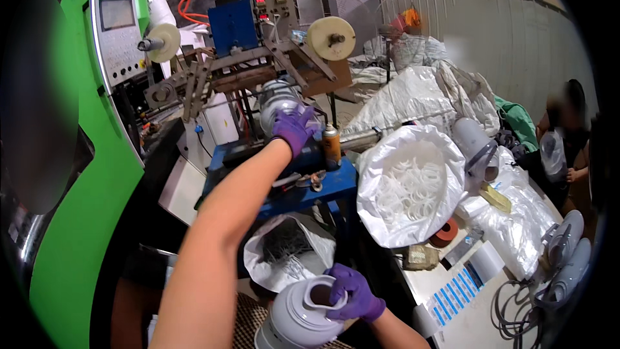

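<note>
My left hand (295,129), in a purple glove, reaches up to the machine with its fingers spread. It lies against a grey plastic jug-shaped body (274,95) seated under the press; the glove hides part of that body. Low in the view, my right hand (355,294), also gloved in purple, grips a second grey plastic jug body (289,320) at its open, spouted rim. This jug body is tilted, its mouth facing up and its lower part cut off by the picture's edge.
An orange spray can (331,147) and small tools stand on the blue bench (290,203). A white sack (369,203) holds clear plastic rings; another sack (258,265) holds scraps. Grey jug bodies (571,252) lie on the right table. Green machinery (71,245) flanks the left. Another person (568,129) sits far right.
</note>
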The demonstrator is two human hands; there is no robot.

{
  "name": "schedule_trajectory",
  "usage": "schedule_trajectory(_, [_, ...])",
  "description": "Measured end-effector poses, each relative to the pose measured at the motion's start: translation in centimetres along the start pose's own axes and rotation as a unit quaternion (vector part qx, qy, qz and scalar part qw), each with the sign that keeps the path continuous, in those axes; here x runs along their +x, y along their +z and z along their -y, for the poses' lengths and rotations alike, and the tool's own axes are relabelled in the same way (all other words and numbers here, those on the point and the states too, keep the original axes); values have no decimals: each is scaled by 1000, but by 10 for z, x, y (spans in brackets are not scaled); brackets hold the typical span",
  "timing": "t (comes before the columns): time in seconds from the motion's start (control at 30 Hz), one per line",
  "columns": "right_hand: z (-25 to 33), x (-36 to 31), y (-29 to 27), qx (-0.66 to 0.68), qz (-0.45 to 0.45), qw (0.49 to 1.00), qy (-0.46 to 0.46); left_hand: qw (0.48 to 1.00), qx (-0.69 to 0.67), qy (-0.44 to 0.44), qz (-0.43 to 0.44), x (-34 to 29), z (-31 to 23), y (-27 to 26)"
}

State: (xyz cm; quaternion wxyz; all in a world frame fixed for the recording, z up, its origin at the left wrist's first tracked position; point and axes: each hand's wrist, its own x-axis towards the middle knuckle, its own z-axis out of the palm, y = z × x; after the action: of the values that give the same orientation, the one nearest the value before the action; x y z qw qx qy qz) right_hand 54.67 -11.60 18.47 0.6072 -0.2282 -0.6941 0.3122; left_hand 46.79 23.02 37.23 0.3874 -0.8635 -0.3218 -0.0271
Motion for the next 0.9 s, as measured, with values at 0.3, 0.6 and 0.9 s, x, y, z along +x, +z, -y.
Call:
schedule_trajectory(0.3, [16, -35, -104, -161, -100, 962, 195, 428, -853, 216, 206, -262, -130, -61])
schedule_trajectory(0.6, [-78, -65, -201, -752, -48, 652, 89, 583, -777, 236, 23, -251, -80, -56])
schedule_trajectory(0.9, [154, -182, -212, -829, -98, 507, 216, 428, -874, -228, -17, -279, -44, -20])
